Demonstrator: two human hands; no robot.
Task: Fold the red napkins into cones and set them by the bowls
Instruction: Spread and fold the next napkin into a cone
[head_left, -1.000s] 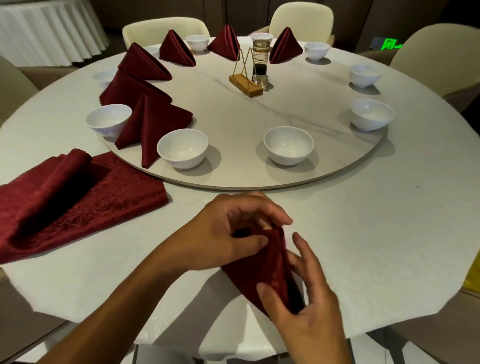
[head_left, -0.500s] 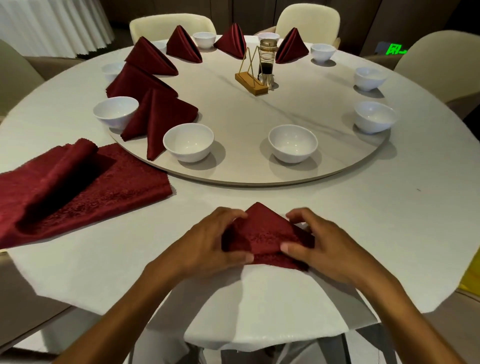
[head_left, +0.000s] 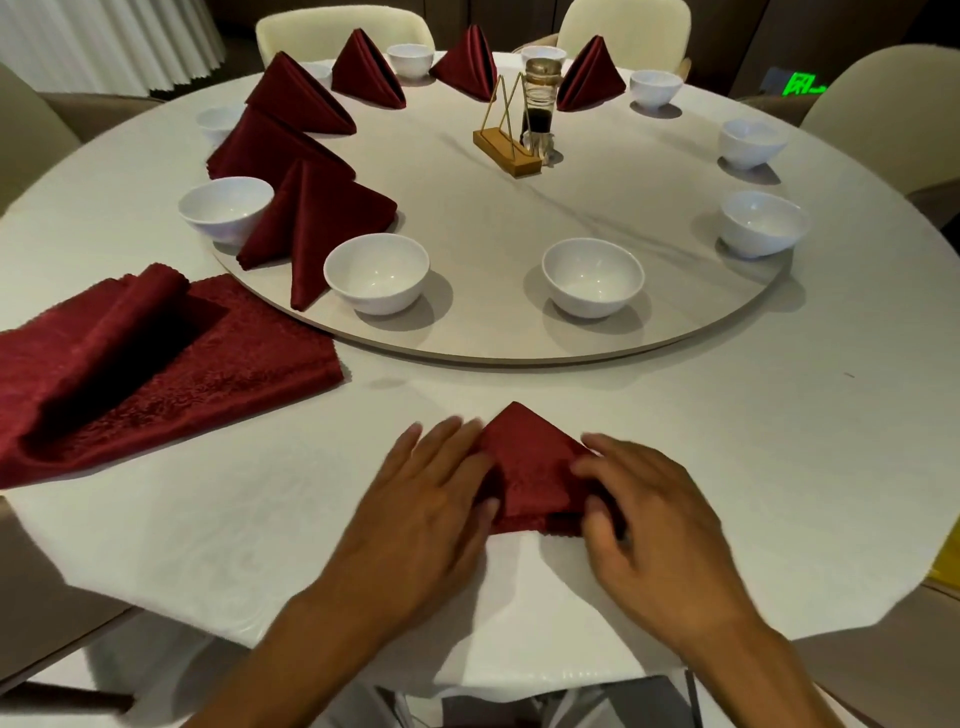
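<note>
A red napkin (head_left: 530, 467), folded into a low triangular cone, sits on the white tablecloth near the front edge. My left hand (head_left: 431, 499) lies with straight fingers against its left side, thumb on the front face. My right hand (head_left: 649, 514) rests over its right side and hides that corner. White bowls ring the round turntable (head_left: 675, 332); the nearest are the left bowl (head_left: 376, 273) and the middle bowl (head_left: 592, 275). Several finished red cones (head_left: 311, 218) stand by the bowls on the left and at the back.
A pile of flat red napkins (head_left: 208, 364) lies on the cloth at left. A wooden stand (head_left: 506, 150) and a glass bottle (head_left: 540, 104) occupy the turntable's middle. Two bowls (head_left: 763, 223) at right have no napkin beside them. Cream chairs (head_left: 883, 114) surround the table.
The napkin went from being held up and tucked between both hands to lying on the cloth as a triangle. Both hands have flattened against its sides.
</note>
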